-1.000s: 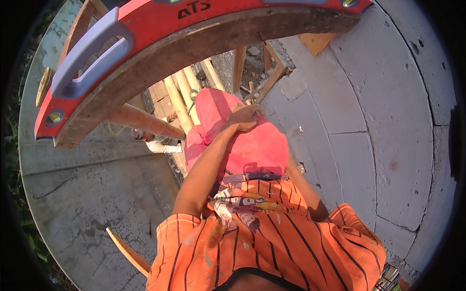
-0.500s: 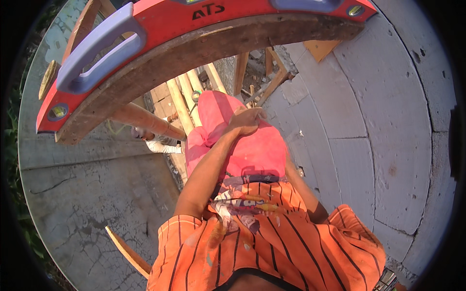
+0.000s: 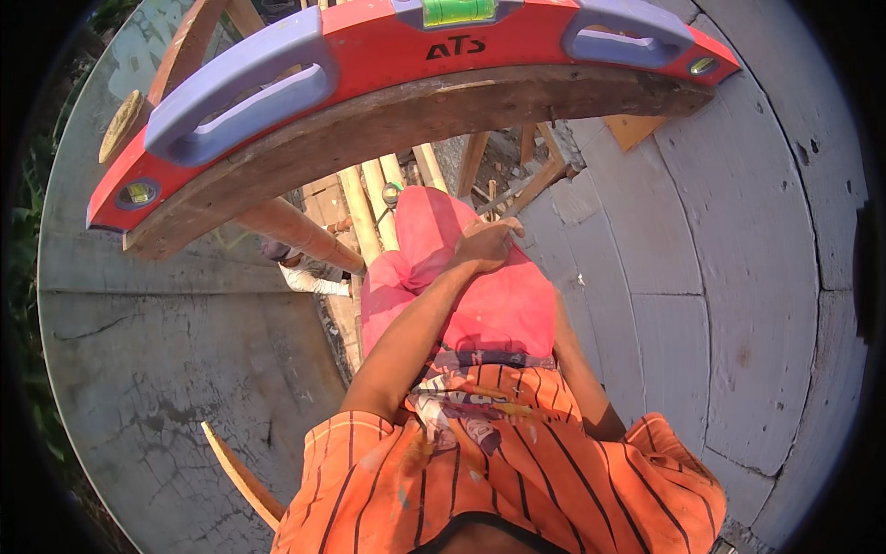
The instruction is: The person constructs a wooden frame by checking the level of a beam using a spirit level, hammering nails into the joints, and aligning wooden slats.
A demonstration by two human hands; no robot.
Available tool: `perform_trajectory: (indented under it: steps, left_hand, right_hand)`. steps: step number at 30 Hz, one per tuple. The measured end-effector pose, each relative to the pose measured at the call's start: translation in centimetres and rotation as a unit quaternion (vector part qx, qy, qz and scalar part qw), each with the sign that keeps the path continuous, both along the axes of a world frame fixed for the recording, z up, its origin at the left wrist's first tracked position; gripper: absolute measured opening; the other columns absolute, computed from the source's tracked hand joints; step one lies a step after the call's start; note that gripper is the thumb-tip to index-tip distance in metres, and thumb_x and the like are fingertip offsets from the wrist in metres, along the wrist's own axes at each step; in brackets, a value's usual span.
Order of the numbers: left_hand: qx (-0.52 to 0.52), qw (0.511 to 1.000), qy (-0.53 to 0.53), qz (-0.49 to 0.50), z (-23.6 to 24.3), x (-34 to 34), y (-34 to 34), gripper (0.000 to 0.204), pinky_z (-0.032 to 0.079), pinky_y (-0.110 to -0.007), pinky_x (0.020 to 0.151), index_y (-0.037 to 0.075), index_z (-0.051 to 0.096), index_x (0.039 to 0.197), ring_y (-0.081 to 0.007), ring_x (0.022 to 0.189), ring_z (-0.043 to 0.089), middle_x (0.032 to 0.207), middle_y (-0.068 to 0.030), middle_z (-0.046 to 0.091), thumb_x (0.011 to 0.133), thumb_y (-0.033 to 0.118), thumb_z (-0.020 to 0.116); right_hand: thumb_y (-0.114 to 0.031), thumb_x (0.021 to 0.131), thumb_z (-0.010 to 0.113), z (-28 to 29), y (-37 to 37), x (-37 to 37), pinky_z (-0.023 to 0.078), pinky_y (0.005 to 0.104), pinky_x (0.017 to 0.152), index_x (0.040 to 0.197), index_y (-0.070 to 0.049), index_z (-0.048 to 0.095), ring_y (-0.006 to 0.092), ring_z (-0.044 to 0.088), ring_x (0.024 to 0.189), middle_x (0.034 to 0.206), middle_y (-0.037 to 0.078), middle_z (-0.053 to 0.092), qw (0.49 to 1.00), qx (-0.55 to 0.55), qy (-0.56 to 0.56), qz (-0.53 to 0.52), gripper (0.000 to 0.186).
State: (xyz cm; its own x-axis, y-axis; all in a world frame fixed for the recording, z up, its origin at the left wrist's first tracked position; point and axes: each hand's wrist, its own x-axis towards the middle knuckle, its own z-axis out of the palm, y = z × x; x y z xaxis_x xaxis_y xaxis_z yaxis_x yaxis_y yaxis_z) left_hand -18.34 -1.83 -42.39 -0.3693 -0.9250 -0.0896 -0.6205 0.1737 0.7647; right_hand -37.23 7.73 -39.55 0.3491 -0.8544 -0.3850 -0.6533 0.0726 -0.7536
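My left hand [image 3: 484,246] rests on the pink trousers [image 3: 498,300] over my thigh, its fingers loosely bent and apart, with no object visible in them. My right forearm [image 3: 583,379] runs down beside my hip, and the hand at its end is hidden behind my leg. Ahead of me a red spirit level [image 3: 383,55] with lilac handles lies along a brown wooden beam [image 3: 406,115]. A green vial [image 3: 459,10] shows at its middle. Neither hand touches the level or the beam.
A grey block wall [image 3: 669,240] rises on the right, a cracked concrete wall [image 3: 175,369] on the left. Bamboo poles [image 3: 358,214] and a thick round post [image 3: 300,235] stand below the beam. Lower down, a co-worker's sleeve [image 3: 316,279] shows. A pointed wooden strip [image 3: 242,475] juts at lower left.
The view has shifted, so the level and beam sit lower and farther right, with the middle vial more fully visible. My left hand stays on the trousers.
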Motion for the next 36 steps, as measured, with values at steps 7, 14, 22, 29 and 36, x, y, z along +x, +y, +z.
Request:
perform_trajectory:
  steps: [7,14,22,29,36]
  left_hand:
    - [-0.001,1.0,-0.008,0.002,0.2,-0.2,0.4,0.027,0.043,-0.041,0.092,0.02,0.065,0.105,-0.0266,0.094,0.067,0.095,-0.009,0.07,0.086,0.01,0.049]
    - [-0.012,0.999,-0.032,0.002,-0.1,-0.2,0.5,0.028,0.044,-0.042,0.09,0.019,0.064,0.11,-0.0291,0.099,0.065,0.097,-0.0084,0.07,0.086,0.013,0.051]
    - [0.015,0.999,-0.037,-0.034,0.8,0.1,0.9,0.027,0.041,-0.041,0.09,0.016,0.065,0.108,-0.0277,0.091,0.064,0.09,-0.0106,0.069,0.084,0.011,0.053]
    - [-0.132,0.99,-0.023,-0.046,1.2,0.0,2.0,0.039,0.038,-0.041,0.096,0.017,0.065,0.109,-0.0248,0.111,0.058,0.101,-0.0074,0.068,0.073,0.004,0.056]
    - [-0.077,0.993,-0.034,-0.085,1.6,-1.4,5.8,0.03,0.041,-0.047,0.096,0.011,0.067,0.104,-0.0307,0.112,0.057,0.105,-0.0107,0.066,0.076,0.008,0.055]
  right_hand:
    - [-0.018,0.089,0.062,-7.3,0.6,-1.2,0.052,0.033,0.078,0.11,0.001,0.062,0.0141,0.061,0.092,0.105,0.009,0.067,0.969,0.01,-0.2,-0.145,0.028]
    - [-0.02,0.093,0.06,-6.8,0.9,-1.8,0.049,0.0323,0.085,0.117,0.003,0.059,0.0159,0.057,0.1,0.112,0.007,0.064,0.978,-0.007,-0.183,-0.104,0.033]
    - [-0.018,0.091,0.061,-4.1,1.8,-2.0,0.051,0.033,0.081,0.112,0.004,0.061,0.0155,0.059,0.093,0.105,0.007,0.066,0.974,-0.03,-0.192,-0.116,0.031]
    - [-0.017,0.091,0.061,-6.7,1.2,-2.2,0.051,0.0326,0.079,0.11,0.004,0.062,0.0148,0.059,0.09,0.103,0.007,0.066,0.979,-0.075,-0.147,-0.116,0.029]
    - [-0.016,0.09,0.061,-7.2,1.4,-3.2,0.051,0.0322,0.078,0.108,0.004,0.063,0.0141,0.059,0.088,0.101,0.006,0.067,0.98,-0.093,-0.129,-0.123,0.027]
